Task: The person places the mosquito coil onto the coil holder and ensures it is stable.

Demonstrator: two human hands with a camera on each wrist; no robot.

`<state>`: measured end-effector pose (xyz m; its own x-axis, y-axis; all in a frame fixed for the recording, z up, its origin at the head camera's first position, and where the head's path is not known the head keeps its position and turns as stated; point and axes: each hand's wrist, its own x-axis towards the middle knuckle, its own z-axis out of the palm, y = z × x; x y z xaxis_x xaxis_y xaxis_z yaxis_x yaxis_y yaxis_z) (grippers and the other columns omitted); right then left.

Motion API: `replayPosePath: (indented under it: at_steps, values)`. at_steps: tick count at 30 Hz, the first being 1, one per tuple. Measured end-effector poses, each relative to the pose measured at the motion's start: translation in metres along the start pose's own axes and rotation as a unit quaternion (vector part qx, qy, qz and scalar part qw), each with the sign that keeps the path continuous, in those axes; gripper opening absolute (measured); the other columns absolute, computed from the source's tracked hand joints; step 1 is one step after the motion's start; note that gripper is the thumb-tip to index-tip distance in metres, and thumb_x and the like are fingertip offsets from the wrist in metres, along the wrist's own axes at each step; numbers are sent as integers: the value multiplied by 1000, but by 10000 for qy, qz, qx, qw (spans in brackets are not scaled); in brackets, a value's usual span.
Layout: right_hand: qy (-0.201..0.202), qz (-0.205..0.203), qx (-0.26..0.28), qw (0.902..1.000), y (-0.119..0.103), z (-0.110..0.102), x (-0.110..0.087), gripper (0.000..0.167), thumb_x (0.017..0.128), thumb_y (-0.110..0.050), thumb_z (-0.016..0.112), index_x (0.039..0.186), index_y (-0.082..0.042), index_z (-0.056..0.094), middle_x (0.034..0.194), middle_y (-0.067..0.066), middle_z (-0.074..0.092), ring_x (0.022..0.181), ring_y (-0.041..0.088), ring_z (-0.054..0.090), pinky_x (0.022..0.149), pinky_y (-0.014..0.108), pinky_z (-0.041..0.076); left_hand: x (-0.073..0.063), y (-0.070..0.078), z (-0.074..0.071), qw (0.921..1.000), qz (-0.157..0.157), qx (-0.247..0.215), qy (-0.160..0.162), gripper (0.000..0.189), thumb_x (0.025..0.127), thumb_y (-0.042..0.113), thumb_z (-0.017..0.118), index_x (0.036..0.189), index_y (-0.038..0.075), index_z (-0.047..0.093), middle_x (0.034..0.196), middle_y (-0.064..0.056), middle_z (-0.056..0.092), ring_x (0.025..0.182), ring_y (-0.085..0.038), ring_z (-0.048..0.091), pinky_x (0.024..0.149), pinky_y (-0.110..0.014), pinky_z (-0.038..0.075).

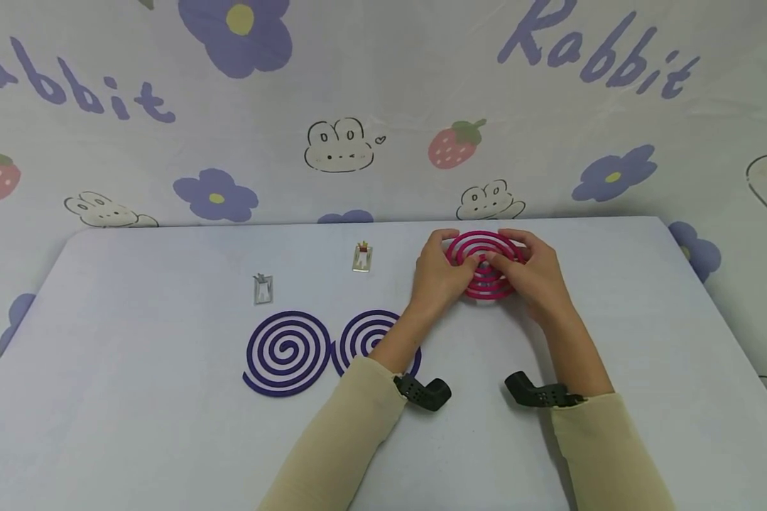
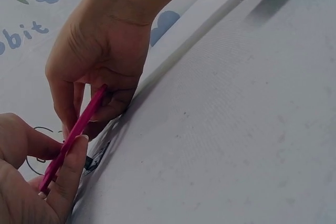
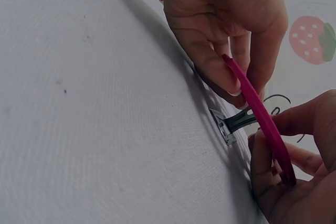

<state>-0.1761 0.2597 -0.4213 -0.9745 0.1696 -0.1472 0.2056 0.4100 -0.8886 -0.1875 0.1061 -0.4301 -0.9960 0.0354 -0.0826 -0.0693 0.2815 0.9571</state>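
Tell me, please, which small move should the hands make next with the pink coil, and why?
Perhaps lower the pink coil gently until its centre settles on the prong of the metal stand. The left hand and right hand hold the coil from opposite sides, above the stand, whose prong reaches up toward it; whether they already catch is hard to tell.

The right purple coil (image 1: 361, 344) is partly covered by the left arm (image 1: 396, 344). Bits of the pink coil (image 1: 486, 287) are hidden by the left hand (image 1: 444, 273) and the right hand (image 1: 533, 273). The grey stand (image 3: 226, 127) is mostly blocked from the head view. Both sleeves (image 1: 339, 440) are cut off at the near edge. The silver holder (image 1: 263, 291) and gold holder (image 1: 361, 258) are too small to be seen well.
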Motion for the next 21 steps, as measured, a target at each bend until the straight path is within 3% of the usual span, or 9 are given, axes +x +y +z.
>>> replayPosePath:
  at_steps: [8, 13, 21]
  values:
    - [135, -413, -568, 9974, 0, -2, -2, 64, 100, -25, 73, 156, -4, 50, 156, 28, 53, 144, 46, 52, 114, 58, 50, 0, -1, -1, 9997, 26, 188, -173, 55, 98, 19, 73, 149, 8, 53, 145, -17, 65, 133, -33, 65, 104, -46, 60]
    - [221, -674, -1072, 9917, -1, -3, -3, 63, 100, -26, 73, 154, -1, 52, 154, 28, 55, 141, 47, 55, 113, 57, 52, 0, 0, -2, 9994, 78, 247, -240, 56, 99, 20, 72, 150, 7, 52, 148, -16, 63, 135, -34, 64, 104, -48, 60]
    - [289, -896, -1453, 9849, -4, -3, -4, 61, 101, -27, 71, 152, 1, 53, 149, 31, 58, 136, 50, 59, 109, 60, 54, 2, 1, -4, 9990, 53, 320, -323, 56, 101, 22, 70, 151, 7, 50, 148, -17, 63, 136, -33, 63, 109, -47, 58]
